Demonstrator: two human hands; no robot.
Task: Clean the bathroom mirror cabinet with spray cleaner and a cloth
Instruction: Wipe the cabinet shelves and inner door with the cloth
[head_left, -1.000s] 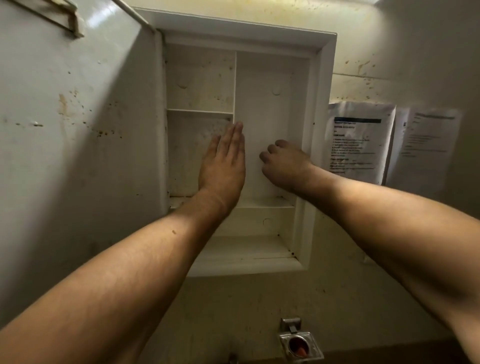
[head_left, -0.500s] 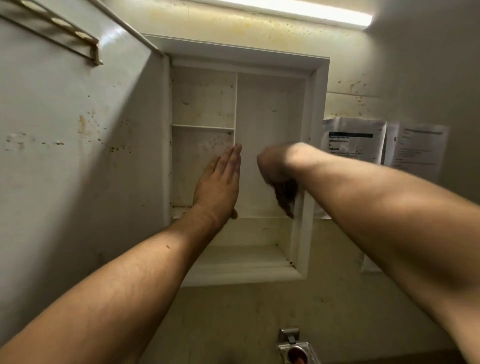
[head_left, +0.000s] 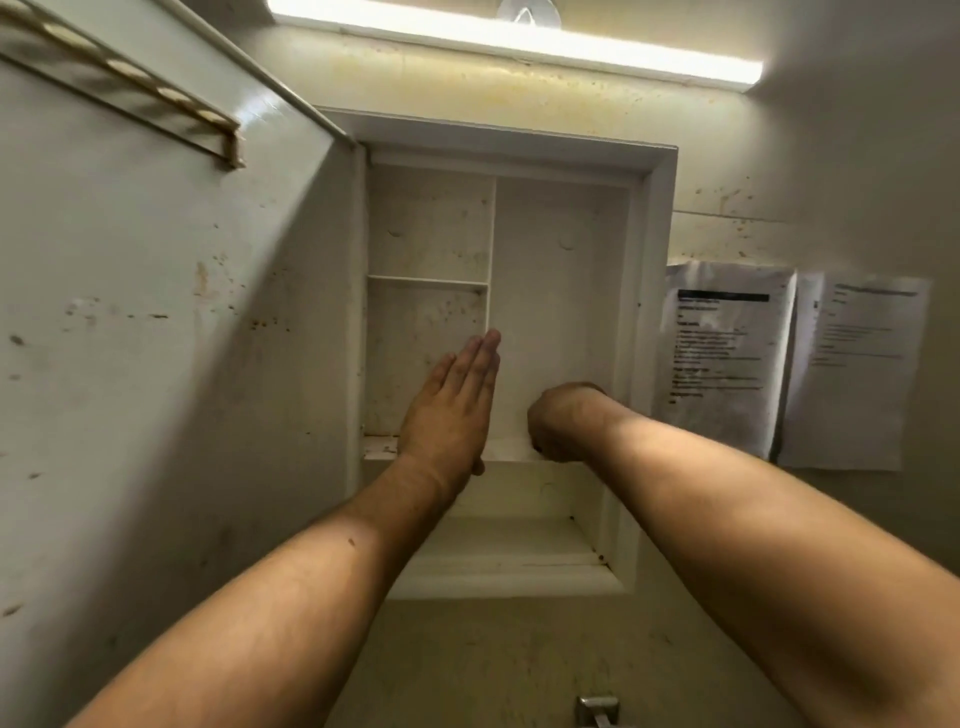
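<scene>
The white mirror cabinet (head_left: 652, 171) is set into the wall, with its door (head_left: 171, 338) swung open to the left. Inside are a vertical divider, a small left shelf (head_left: 426, 282) and a lower shelf (head_left: 498, 449); the back panel is speckled with brown spots. My left hand (head_left: 452, 410) is flat with straight fingers, held upright in front of the divider. My right hand (head_left: 563, 418) is bent down at the wrist, its fingers curled under at the lower shelf's front edge; nothing shows in it. No spray bottle or cloth is in view.
A lit tube lamp (head_left: 514, 41) runs above the cabinet. Two printed sheets (head_left: 727, 353) hang on the wall to the right. The door carries a rail (head_left: 130, 88) near its top. A metal fitting (head_left: 597, 709) sits at the bottom edge.
The view has tilted upward, showing the lamp. My right hand has dropped from mid-cabinet to the lower shelf's edge and curled under. My left hand stays flat, barely moved.
</scene>
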